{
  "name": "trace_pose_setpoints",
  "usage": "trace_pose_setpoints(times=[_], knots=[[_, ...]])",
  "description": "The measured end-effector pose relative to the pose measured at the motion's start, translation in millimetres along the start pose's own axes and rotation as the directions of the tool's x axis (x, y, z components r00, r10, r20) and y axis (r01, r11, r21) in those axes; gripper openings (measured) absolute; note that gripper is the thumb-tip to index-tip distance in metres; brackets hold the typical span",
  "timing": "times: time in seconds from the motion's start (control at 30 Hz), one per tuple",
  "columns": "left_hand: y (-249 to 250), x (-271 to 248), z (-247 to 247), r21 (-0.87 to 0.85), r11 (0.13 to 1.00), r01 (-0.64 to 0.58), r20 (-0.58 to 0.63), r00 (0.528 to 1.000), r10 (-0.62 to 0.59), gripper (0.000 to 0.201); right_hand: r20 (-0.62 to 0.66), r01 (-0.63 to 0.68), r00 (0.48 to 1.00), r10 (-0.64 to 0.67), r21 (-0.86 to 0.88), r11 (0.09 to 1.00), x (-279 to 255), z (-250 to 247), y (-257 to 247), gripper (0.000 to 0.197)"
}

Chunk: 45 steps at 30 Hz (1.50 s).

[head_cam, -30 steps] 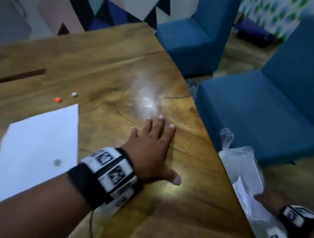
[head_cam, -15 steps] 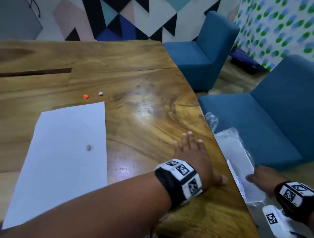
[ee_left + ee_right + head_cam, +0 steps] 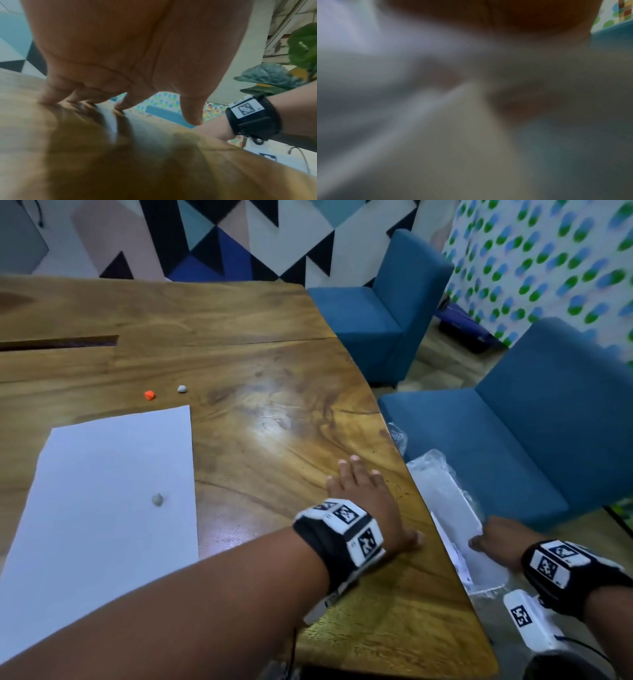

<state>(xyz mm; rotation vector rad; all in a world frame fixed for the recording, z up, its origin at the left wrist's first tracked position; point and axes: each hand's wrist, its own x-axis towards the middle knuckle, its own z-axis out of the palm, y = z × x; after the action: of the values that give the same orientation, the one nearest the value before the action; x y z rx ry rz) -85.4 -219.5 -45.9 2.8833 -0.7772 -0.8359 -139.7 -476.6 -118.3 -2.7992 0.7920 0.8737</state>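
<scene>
My left hand [image 3: 359, 484] lies flat on the wooden table [image 3: 274, 422] close to its right edge, fingers straight. In the left wrist view the fingertips [image 3: 118, 106] press on the wood. Just off that edge my right hand [image 3: 493, 537] holds a clear plastic bag [image 3: 442, 491] with white paper [image 3: 452, 549] inside; the thumb lies on top and the other fingers are hidden. The right wrist view is a blur of white and grey. A white sheet [image 3: 102, 508] lies on the table at the left with a small grey lump [image 3: 157, 500] on it.
Beyond the sheet sit a small orange piece [image 3: 149, 395] and a small white piece [image 3: 182, 388]. A dark slot [image 3: 58, 342] cuts the table at the far left. Two blue chairs [image 3: 359, 313] [image 3: 513, 422] stand right of the table.
My left hand has slid right across the table to its edge. My right hand has come up beside the edge with the bag. The head view has tilted up.
</scene>
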Motion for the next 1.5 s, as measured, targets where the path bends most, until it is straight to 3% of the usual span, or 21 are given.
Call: trace_pose_setpoints(times=[0.13,0.2,0.27,0.37,0.43,0.57,0.63,0.73,0.83,0.93,1.0,1.13,1.2,1.27,1.4,1.5], knots=[[28.1,-1.0,6.8,-0.027,0.987,-0.161,0.019,0.987,0.162,0.118,0.003,-0.020,1.000,0.020,-0.028,0.999,-5.3,-2.1,-0.5,0.027],[26.4,1.3,0.0,-0.085,0.974,-0.210,-0.027,0.978,0.209,0.117,0.007,-0.016,1.000,0.017,-0.037,0.999,-6.8,-3.4,0.1,0.022],[15.6,7.8,-6.4,-0.067,0.986,-0.152,-0.069,0.987,0.147,0.114,0.002,-0.015,1.000,0.015,-0.039,0.999,-5.9,-3.4,3.7,0.020],[7.8,13.6,-4.6,0.008,1.000,0.000,-0.008,1.000,0.000,0.118,-0.008,-0.031,0.999,0.031,-0.053,0.998,-11.4,-1.5,5.6,0.024],[20.8,12.2,1.9,0.000,1.000,0.003,0.028,1.000,-0.003,0.123,-0.018,-0.040,0.999,0.039,-0.048,0.998,-15.7,-0.2,3.5,0.026],[65.7,7.4,12.2,-0.059,0.982,-0.181,0.056,0.981,0.184,0.119,0.001,-0.024,1.000,0.024,-0.050,0.998,-17.2,1.3,2.6,0.020],[80.6,4.8,10.1,-0.097,0.971,-0.217,0.040,0.974,0.222,0.118,0.034,0.003,0.999,-0.001,-0.064,0.998,-18.0,2.4,4.4,0.022],[71.4,9.9,-1.7,-0.091,0.980,-0.174,-0.015,0.985,0.174,0.117,-0.006,0.004,1.000,-0.005,-0.081,0.997,-21.3,4.3,5.7,0.018],[33.4,21.2,-15.6,-0.083,0.995,-0.053,-0.050,0.998,0.049,0.116,-0.029,-0.027,0.999,0.026,-0.057,0.998,-23.7,6.7,6.1,0.017],[14.0,26.7,-16.9,-0.060,0.996,0.070,-0.010,0.997,-0.070,0.115,-0.015,-0.054,0.998,0.054,-0.025,0.998,-24.9,7.3,6.5,0.025],[19.5,26.9,-7.9,-0.042,0.997,0.071,0.025,0.997,-0.070,0.121,-0.015,-0.051,0.999,0.051,-0.024,0.998,-26.4,6.6,5.6,0.018],[45.9,19.5,12.2,-0.017,0.994,-0.105,0.009,0.994,0.106,0.123,-0.011,-0.047,0.999,0.046,-0.048,0.998,-23.5,8.1,7.3,0.017],[50.6,11.4,15.2,0.042,0.961,-0.272,-0.008,0.962,0.272,0.114,0.004,-0.043,0.999,0.043,-0.050,0.998,-22.4,7.5,6.2,0.017],[45.1,10.2,8.2,0.073,0.938,-0.339,-0.057,0.937,0.344,0.108,0.007,-0.052,0.999,0.052,-0.047,0.998,-21.3,6.7,8.9,0.021],[-1.2,38.2,-25.1,0.036,0.996,-0.085,-0.189,0.978,0.091,0.104,-0.001,-0.078,0.997,0.078,-0.023,0.997,-23.6,7.8,13.1,0.024],[-25.0,48.5,-32.5,0.019,0.999,0.030,-0.109,0.994,-0.027,0.110,-0.004,-0.086,0.996,0.086,-0.020,0.996,-22.2,10.2,17.2,0.032]])
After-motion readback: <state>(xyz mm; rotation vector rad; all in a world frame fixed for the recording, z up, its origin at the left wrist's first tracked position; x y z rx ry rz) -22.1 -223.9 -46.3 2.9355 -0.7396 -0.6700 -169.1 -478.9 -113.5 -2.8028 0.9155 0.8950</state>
